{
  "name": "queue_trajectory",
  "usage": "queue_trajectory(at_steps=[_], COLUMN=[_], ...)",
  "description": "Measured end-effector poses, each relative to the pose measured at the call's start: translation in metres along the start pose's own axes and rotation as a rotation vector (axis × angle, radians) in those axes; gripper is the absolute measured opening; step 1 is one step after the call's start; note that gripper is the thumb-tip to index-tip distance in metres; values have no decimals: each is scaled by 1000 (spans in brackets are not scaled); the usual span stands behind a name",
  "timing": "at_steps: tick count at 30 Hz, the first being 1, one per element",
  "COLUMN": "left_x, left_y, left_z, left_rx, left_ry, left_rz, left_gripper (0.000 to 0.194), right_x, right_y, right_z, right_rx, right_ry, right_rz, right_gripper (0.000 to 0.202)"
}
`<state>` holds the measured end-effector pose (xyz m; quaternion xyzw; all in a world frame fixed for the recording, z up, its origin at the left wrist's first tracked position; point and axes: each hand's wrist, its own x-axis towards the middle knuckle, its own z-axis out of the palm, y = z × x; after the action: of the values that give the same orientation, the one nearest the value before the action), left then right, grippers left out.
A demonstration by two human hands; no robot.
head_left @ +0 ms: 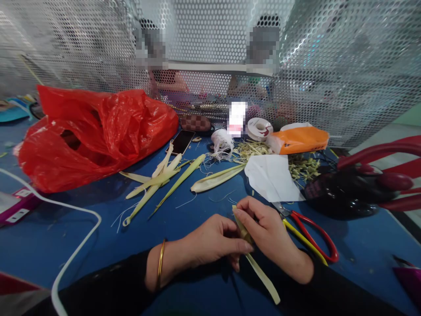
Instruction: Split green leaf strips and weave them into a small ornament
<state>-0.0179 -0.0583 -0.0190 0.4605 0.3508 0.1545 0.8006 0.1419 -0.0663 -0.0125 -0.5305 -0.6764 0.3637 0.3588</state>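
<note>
Between both hands runs a pale green strip of husk or leaf (263,276), its lower end hanging toward me and its upper tip poking up by the right fingers. My left hand (215,239), with a gold bangle at the wrist, is closed around the strip's middle, thumb on top. My right hand (265,232) pinches the strip near its upper end. Close by the right hand lie scissors (320,232) with one red and one yellow handle, blades partly under a white paper (271,175). More leaf strips (158,180) lie farther off.
A red plastic bag (98,127) fills the left. Behind are a phone (183,142), white thread (222,142), a ribbon spool (259,128) and an orange packet (299,138). A dark bag (345,193) sits right; a white cable (82,237) crosses left. Perforated metal (210,35) bounds the table.
</note>
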Motion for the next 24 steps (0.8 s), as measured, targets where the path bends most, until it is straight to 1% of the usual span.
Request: queue_trajectory(at_steps=[2, 4, 6, 9, 11, 16, 19, 22, 24], left_x=[0, -1, -2, -3, -3, -3, -3, -2, -1], left_y=[1, 5, 9, 15, 16, 16, 16, 15, 14], left_z=[-1, -1, -2, -2, -2, -3, -3, -3, -4], left_rx=[-10, -30, -50, -78, -80, -17, -25, -76, -136], left_ry=[43, 128, 226, 316, 323, 271, 247, 288, 372], left_rz=[20, 61, 99, 112, 96, 108, 113, 94, 98], left_gripper=[30, 28, 27, 27, 28, 24, 23, 24, 24], right_x=[2, 5, 9, 13, 12, 6, 5, 8, 12], right_y=[2, 4, 5, 3, 1, 1, 5, 11, 14], right_z=[0, -2, -5, -8, -9, -4, -2, -2, -4], right_rx=[79, 202, 296, 314, 309, 287, 269, 263, 275], right_ry=[8, 44, 53, -32, -60, 41, 67, 78, 132], right_rz=[17, 60, 123, 200, 209, 190, 182, 173, 175], right_gripper=[19, 21, 27, 33, 35, 30, 29, 26, 22])
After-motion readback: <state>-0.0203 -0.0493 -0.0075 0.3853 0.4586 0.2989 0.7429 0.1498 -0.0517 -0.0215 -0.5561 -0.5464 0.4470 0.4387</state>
